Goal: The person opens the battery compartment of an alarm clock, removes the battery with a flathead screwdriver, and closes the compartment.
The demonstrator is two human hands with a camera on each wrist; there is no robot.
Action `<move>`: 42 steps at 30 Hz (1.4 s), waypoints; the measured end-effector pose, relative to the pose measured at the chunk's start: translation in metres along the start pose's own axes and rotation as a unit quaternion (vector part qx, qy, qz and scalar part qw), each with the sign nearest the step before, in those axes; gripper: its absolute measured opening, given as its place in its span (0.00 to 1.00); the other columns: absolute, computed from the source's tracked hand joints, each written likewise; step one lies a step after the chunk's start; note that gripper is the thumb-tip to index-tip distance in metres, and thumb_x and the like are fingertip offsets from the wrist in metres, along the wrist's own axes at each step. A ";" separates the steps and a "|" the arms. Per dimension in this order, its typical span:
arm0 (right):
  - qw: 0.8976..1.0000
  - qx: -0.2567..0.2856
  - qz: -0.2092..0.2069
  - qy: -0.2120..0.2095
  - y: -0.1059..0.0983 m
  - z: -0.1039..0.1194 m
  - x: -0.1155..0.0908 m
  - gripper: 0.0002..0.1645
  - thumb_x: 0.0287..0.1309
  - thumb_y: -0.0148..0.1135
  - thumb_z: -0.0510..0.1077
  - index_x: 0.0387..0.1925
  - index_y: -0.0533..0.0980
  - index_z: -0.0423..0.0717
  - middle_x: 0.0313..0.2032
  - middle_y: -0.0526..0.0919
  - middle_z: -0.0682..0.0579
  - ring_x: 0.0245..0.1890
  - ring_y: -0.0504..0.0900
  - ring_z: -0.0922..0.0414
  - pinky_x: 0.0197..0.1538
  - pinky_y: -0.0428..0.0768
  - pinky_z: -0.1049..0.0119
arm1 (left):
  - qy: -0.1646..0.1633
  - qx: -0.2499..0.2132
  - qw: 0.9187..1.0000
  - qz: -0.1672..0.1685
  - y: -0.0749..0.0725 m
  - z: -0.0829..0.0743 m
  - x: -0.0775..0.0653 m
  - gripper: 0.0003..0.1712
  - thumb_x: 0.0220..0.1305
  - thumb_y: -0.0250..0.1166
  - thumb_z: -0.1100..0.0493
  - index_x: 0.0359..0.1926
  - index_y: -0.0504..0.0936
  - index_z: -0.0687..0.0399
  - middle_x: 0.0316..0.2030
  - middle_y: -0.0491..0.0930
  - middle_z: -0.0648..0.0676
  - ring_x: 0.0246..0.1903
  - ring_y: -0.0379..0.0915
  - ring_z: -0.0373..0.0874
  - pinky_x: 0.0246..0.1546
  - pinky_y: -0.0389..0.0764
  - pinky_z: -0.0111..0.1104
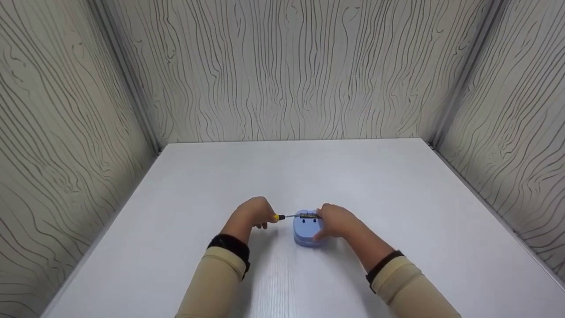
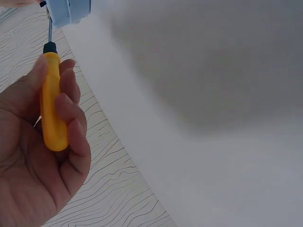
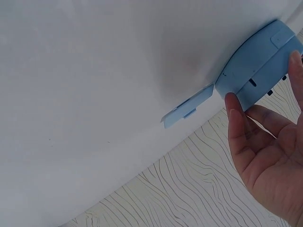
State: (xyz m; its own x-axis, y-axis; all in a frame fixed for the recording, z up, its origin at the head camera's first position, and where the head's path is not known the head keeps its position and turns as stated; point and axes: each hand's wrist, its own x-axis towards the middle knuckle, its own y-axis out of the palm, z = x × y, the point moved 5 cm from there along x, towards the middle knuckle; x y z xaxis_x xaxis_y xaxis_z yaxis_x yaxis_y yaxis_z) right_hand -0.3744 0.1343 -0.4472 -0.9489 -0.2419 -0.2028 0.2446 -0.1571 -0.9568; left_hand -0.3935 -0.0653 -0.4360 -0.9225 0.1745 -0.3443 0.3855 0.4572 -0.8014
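A light-blue plastic case [image 1: 306,230] with rounded corners rests on the table. Its upper face has two dark pegs and a dark slot with yellowish marks. My right hand [image 1: 337,221] grips the case from the right, thumb near the front and fingers at the far side. In my left hand [image 2: 28,142] is a screwdriver [image 2: 53,104] with a yellow handle and black collar, fingers curled round the handle. Its metal shaft reaches the slot's left end; the exact tip contact is too small to tell. From the right wrist, the case [image 3: 258,66] shows a side seam.
A thin blue cover piece [image 3: 189,106] with a small tab lies beside the case in the right wrist view. The white table [image 1: 212,176] is bounded by wood-patterned panels [image 1: 282,70] at the back and both sides.
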 end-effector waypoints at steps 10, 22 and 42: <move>1.000 -0.004 -0.001 -0.004 -0.001 0.001 -0.002 0.50 0.33 0.75 0.59 0.59 0.69 0.40 0.48 0.76 0.46 0.50 0.74 0.48 0.55 0.70 0.52 | -0.013 -0.018 1.000 0.007 0.008 0.005 -0.001 0.12 0.55 0.66 0.56 0.39 0.84 0.57 0.23 0.81 0.54 0.26 0.77 0.48 0.30 0.75 0.38; 1.000 0.002 0.001 -0.005 0.000 0.000 -0.001 0.51 0.34 0.75 0.59 0.60 0.68 0.40 0.52 0.74 0.44 0.54 0.71 0.46 0.57 0.68 0.51 | -0.052 -0.056 0.997 0.030 0.020 0.018 0.009 0.12 0.54 0.67 0.53 0.37 0.84 0.53 0.24 0.82 0.55 0.26 0.75 0.49 0.29 0.73 0.38; 1.000 -0.007 -0.004 -0.012 -0.001 0.000 -0.004 0.50 0.35 0.74 0.59 0.59 0.68 0.40 0.46 0.76 0.45 0.49 0.74 0.47 0.55 0.70 0.53 | 0.012 -0.016 0.999 0.027 0.009 0.010 0.005 0.12 0.56 0.64 0.55 0.39 0.84 0.55 0.23 0.82 0.53 0.26 0.77 0.46 0.28 0.75 0.36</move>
State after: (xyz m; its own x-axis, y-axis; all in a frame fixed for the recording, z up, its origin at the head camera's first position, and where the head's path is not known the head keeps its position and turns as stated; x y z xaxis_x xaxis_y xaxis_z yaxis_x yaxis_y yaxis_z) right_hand -0.3713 0.1355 -0.4452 -0.9456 -0.2644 -0.1897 0.2336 -0.1458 -0.9613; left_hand -0.3948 -0.0687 -0.4501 -0.9008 0.2199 -0.3744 0.4341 0.4748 -0.7656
